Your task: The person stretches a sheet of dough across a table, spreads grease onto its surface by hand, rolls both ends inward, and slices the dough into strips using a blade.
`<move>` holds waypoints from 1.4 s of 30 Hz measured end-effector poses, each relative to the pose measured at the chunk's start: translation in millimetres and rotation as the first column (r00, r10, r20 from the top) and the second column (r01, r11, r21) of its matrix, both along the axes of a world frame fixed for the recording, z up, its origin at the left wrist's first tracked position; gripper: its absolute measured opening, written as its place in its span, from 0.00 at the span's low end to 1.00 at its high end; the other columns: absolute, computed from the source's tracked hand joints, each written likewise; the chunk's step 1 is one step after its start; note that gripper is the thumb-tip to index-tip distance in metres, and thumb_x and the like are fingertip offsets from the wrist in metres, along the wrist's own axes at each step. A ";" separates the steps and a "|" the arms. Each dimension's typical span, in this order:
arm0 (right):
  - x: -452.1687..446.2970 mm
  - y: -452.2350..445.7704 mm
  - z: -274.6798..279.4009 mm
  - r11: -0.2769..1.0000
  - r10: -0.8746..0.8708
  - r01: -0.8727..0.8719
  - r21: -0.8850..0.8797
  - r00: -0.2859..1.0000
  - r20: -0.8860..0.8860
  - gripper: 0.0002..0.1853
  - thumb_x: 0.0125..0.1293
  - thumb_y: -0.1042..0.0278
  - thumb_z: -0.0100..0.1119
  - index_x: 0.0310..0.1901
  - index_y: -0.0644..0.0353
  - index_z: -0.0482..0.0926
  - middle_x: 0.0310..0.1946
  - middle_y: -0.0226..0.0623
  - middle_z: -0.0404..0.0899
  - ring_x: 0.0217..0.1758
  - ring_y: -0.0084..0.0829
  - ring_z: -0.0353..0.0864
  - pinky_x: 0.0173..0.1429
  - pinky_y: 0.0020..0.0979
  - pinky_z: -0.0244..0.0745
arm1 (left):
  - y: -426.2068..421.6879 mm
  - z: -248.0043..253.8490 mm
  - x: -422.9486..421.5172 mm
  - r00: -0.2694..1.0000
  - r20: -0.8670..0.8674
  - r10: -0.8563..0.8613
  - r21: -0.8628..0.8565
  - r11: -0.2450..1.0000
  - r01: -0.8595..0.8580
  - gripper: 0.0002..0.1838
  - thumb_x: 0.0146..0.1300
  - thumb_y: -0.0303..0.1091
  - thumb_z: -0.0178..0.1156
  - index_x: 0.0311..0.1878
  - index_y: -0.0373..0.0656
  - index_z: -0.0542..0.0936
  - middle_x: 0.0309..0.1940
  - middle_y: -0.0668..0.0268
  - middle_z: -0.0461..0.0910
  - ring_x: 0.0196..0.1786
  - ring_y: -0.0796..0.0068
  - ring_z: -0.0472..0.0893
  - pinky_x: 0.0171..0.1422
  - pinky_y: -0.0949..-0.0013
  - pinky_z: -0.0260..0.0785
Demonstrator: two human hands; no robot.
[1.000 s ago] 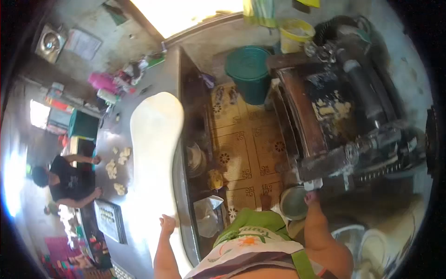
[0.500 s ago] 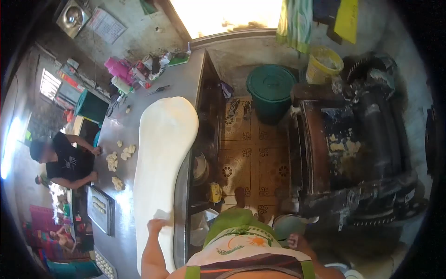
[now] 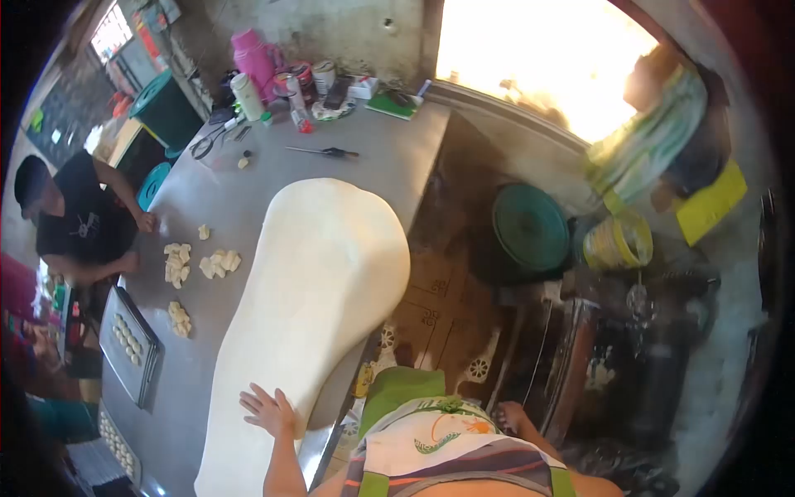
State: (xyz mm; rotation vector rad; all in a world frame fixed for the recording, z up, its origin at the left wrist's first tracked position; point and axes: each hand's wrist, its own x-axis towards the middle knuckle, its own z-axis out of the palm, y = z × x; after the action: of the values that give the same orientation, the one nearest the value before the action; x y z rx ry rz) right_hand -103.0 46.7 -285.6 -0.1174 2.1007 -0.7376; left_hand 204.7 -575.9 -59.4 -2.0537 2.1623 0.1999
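Closest in, the apron fills the bottom of the view, green and white with a striped band. To its right is the right hand, down near the dark machine; it's blurred and partly hidden, so I can't tell whether its fingers are pinching anything.

Over to the left hand, and here the fingers are fanned wide, palm down over the near part of the dough. Whether the palm presses in, I can't tell. What a slab that is: long, pale and smooth, stretched along the metal table, its far end broad and rounded, its right side close to the table's edge.

Left of the slab sit loose lumps in small clusters, and nearer, a dark tray bearing little pale pieces in rows. Across the table a person in a black shirt has both hands at the edge.

Further up lies a knife; on the floor, right, a green bin. At the back, a pink jug beside a white bottle, and a glaring window.
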 end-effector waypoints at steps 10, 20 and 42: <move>-254.9 -372.4 166.8 0.927 0.064 -0.266 -0.265 0.806 -0.588 0.11 0.65 0.63 0.62 0.36 0.65 0.81 0.27 0.40 0.81 0.31 0.29 0.80 0.39 0.32 0.75 | 1.7 -2.3 -2.1 0.999 -0.003 0.040 0.016 0.999 -0.040 0.40 0.72 0.55 0.45 0.80 0.46 0.46 0.80 0.45 0.37 0.82 0.45 0.36 0.77 0.31 0.30; -338.2 -716.1 235.7 0.498 0.497 -0.820 -0.282 0.537 -0.682 0.11 0.62 0.62 0.65 0.36 0.62 0.81 0.33 0.45 0.79 0.39 0.47 0.80 0.45 0.39 0.75 | -13.1 -22.7 -31.9 0.871 -0.442 0.215 -0.108 0.951 -0.290 0.28 0.65 0.36 0.62 0.68 0.40 0.71 0.67 0.45 0.68 0.71 0.45 0.66 0.73 0.46 0.58; -297.2 -927.0 364.9 -0.108 0.828 -0.865 -0.490 0.194 -0.526 0.24 0.48 0.59 0.78 0.41 0.61 0.74 0.31 0.41 0.78 0.35 0.38 0.78 0.44 0.38 0.74 | -109.5 156.2 -523.4 0.316 -0.935 0.161 0.192 0.979 0.071 0.12 0.51 0.30 0.68 0.40 0.43 0.81 0.34 0.61 0.82 0.39 0.56 0.82 0.46 0.55 0.72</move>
State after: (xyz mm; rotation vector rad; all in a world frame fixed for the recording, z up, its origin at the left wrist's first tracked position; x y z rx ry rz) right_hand -400.3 -880.2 79.3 -1.8520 1.0643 -0.6137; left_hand -318.7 -685.4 96.8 -2.0532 2.3453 2.0635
